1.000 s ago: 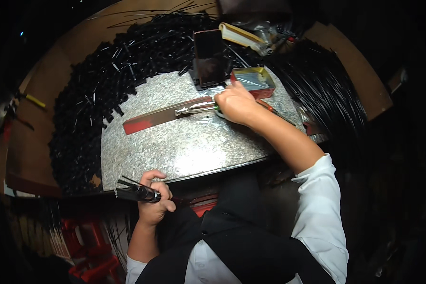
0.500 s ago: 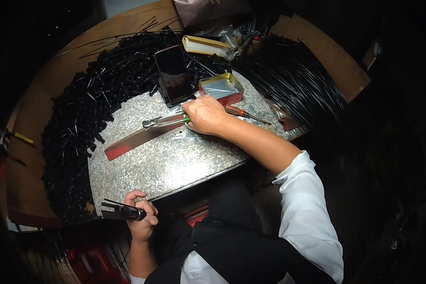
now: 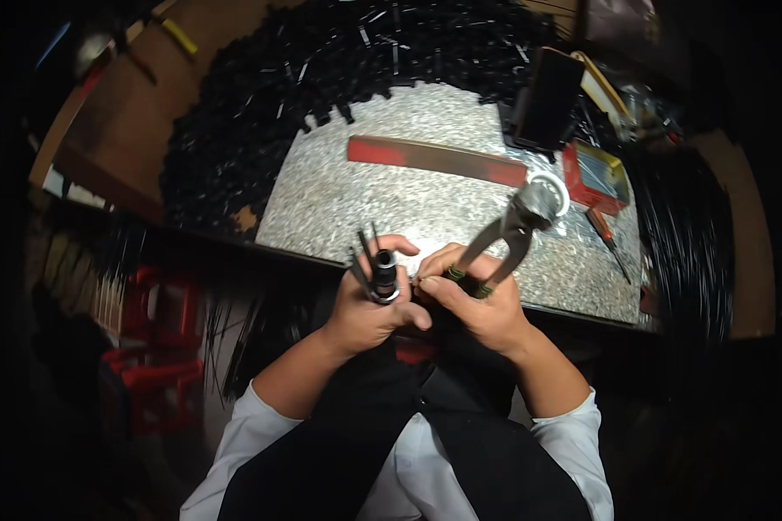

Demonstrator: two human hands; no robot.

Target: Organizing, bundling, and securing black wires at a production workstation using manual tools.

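My left hand (image 3: 362, 314) is closed around a black tubular piece (image 3: 383, 276) with thin prongs sticking up beside it, at the table's front edge. My right hand (image 3: 493, 314) grips a pair of pincers (image 3: 511, 233) with green-ended handles, jaws pointing up and away. The right thumb and forefinger pinch together close to the left fingers; anything small between them is too blurred to make out. Beyond both hands, a flat bar (image 3: 434, 161), red at its ends, lies on the speckled tabletop (image 3: 365, 213).
A heap of black tubular parts (image 3: 356, 52) borders the far and left side. At right are a dark phone (image 3: 549, 100) on a stand, a red-and-yellow tin (image 3: 595, 178), a screwdriver (image 3: 608, 239) and black rods (image 3: 691, 234). Red stools (image 3: 161, 373) stand lower left.
My right hand has lifted the pincers off the bar and brought them back beside my left hand. The view has swung left, and both hands now sit close together.
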